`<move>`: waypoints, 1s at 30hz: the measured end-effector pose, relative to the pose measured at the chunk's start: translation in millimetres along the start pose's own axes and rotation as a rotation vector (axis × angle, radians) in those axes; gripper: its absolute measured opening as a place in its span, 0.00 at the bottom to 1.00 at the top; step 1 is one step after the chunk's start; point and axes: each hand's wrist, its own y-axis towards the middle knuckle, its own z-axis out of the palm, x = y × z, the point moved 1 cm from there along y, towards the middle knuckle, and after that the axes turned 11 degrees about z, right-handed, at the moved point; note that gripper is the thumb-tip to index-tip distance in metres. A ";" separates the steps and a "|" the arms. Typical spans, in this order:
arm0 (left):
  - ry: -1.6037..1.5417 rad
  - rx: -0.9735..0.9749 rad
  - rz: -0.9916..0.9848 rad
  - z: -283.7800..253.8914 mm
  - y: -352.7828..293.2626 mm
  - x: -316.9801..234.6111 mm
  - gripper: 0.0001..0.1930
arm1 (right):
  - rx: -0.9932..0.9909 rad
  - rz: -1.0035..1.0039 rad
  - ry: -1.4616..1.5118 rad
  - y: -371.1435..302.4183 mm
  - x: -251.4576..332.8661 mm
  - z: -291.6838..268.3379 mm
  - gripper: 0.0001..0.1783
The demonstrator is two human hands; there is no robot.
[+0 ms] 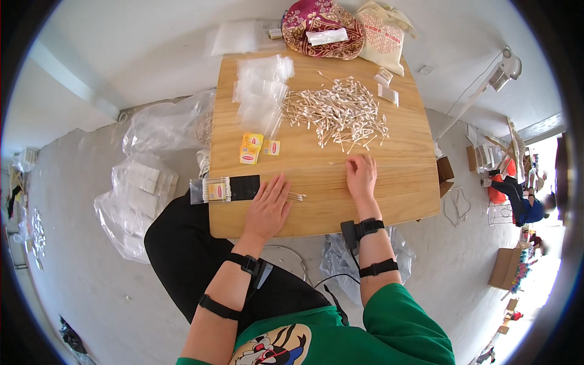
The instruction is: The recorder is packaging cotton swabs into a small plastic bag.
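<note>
My left hand [269,208] lies palm down near the table's front edge, its fingers stretched out over a few cotton swabs [297,196] whose tips stick out to the right. Beside its fingers is a black strip [245,187], and left of that a clear packet [216,189] holds a row of swabs with a yellow card. My right hand [363,174] rests on the wood with fingers curled together; a thin cotton swab [336,163] pokes out faintly at the fingertips. Beyond it spreads a big loose pile of cotton swabs [340,112].
Clear plastic bags [261,85] lie at the table's back left, with yellow cards [250,146] nearer me. Two small filled packets [387,94] sit at the right. A patterned cushion-like bundle [322,24] and a cloth bag [384,36] stand behind. Large plastic sacks [143,188] are on the floor.
</note>
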 end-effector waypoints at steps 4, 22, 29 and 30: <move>-0.030 0.000 0.007 5.7 -4.8 4.2 0.26 | 0.091 -0.079 0.033 -33.5 23.0 12.1 0.05; -0.045 -0.048 -0.042 3.1 -1.1 3.0 0.23 | -0.030 0.089 -0.143 6.1 60.7 54.9 0.09; -0.074 -0.067 -0.037 0.1 -1.2 3.2 0.22 | 0.040 -0.052 0.042 -49.9 63.0 28.6 0.07; -0.075 -0.077 -0.040 0.6 -1.4 4.1 0.23 | 0.072 -0.083 0.064 -55.9 66.8 25.7 0.07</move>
